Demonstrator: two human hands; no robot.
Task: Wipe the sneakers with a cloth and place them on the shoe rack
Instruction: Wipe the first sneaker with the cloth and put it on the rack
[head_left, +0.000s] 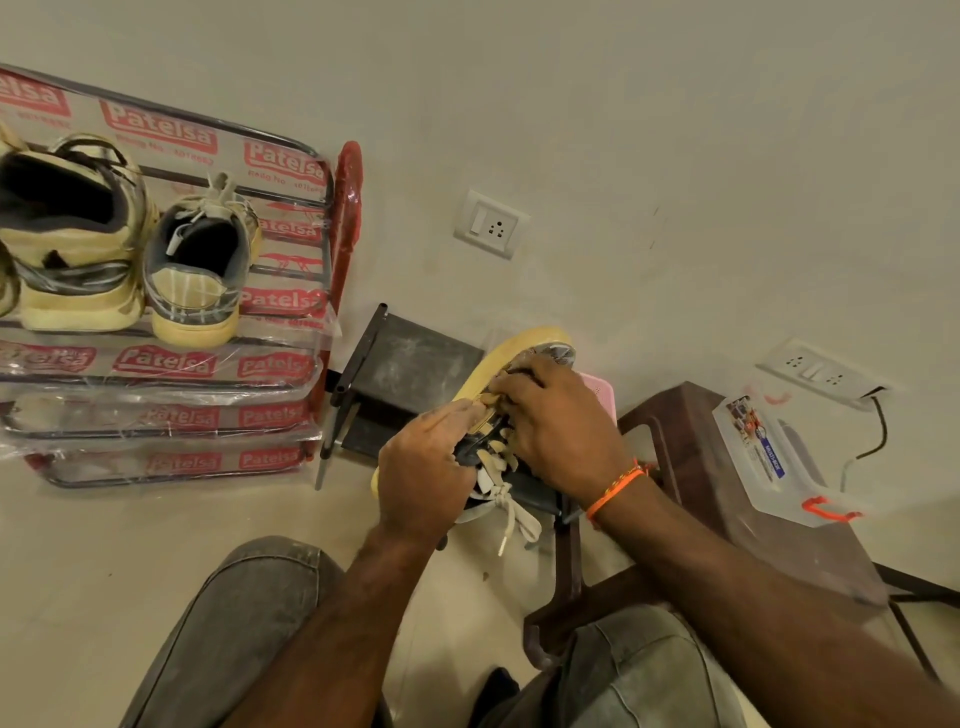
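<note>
The sneaker (506, 364) sits at centre frame, gripped by both hands: left hand (423, 470) curled round its heel end, right hand (558, 431) pinching the laces. Shoe rack (291, 322) at left holds two sneakers.

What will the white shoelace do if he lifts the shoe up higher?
The shoelace already hangs limp below the sneaker, so it would probably dangle and swing. It looks soft and floppy, not stiff. Both hands grip the shoe, so it likely stays steady.
</note>
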